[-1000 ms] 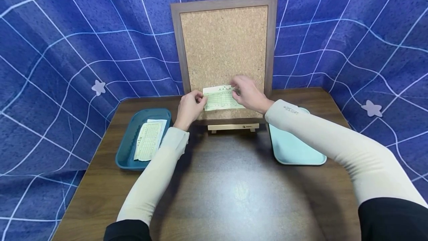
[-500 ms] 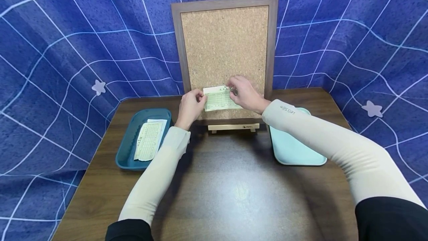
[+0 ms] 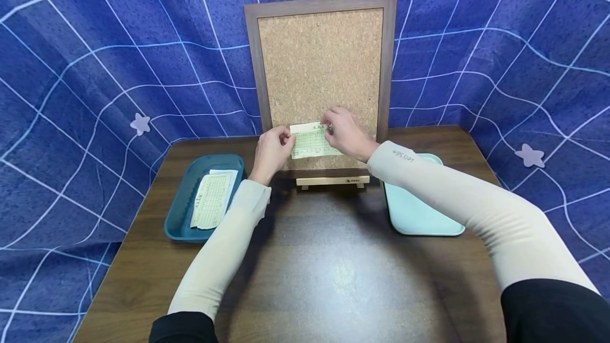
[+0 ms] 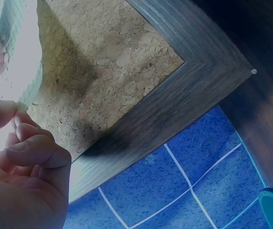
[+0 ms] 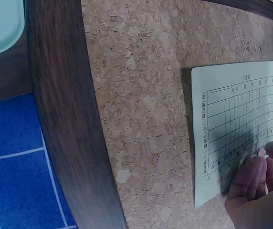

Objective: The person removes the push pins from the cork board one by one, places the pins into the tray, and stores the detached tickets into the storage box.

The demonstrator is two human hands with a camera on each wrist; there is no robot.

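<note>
A pale green printed receipt slip [image 3: 308, 143] lies against the lower part of the framed cork board [image 3: 324, 68]. My left hand [image 3: 271, 155] pinches its left edge between thumb and forefinger; in the left wrist view the slip [image 4: 29, 57] bows away from the cork there. Over the upper right part of the slip is my right hand [image 3: 350, 134], fingers curled and thumb close to the forefinger. The right wrist view shows those fingertips right at the ruled face of the slip [image 5: 241, 100]; I cannot tell whether something small sits between them.
The board stands on a small wooden easel [image 3: 332, 180] at the table's back. To the left, a dark teal basket [image 3: 177, 224] holds several more slips [image 3: 211, 200]. A light turquoise tray [image 3: 424, 213] lies on the right, partly under my right forearm. A blue curtain [image 3: 95, 94] surrounds the table.
My right hand has shifted slightly left along the top of the slip, covering more of its printed heading. The left hand keeps its pinch in the same place.
</note>
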